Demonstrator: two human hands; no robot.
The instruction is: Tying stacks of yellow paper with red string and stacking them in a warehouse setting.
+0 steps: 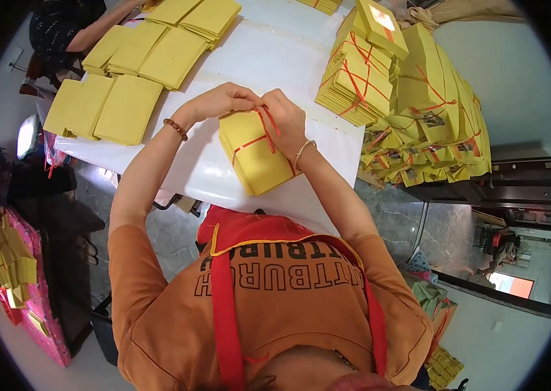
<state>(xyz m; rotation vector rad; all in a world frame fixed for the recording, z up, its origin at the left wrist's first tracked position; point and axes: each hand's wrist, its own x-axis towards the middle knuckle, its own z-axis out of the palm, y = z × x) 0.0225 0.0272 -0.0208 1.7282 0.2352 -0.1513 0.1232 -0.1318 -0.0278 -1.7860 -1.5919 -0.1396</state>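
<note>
A thick bundle of yellow paper lies on the white table in front of me, tied crosswise with a red string. At its far edge my left hand is closed, thumb and fingertips pinched on the string. My right hand meets it there, fingers curled closed, with a loose red end hanging beside them over the bundle. The fingertips of both hands touch or nearly touch, so the exact spot where they hold the string is partly hidden.
Stacks of untied yellow paper cover the table's left side. Tied bundles stand at the right, beside a large heap of yellow packets. A co-worker's arm reaches in at the far left. The white table's near edge curves before me.
</note>
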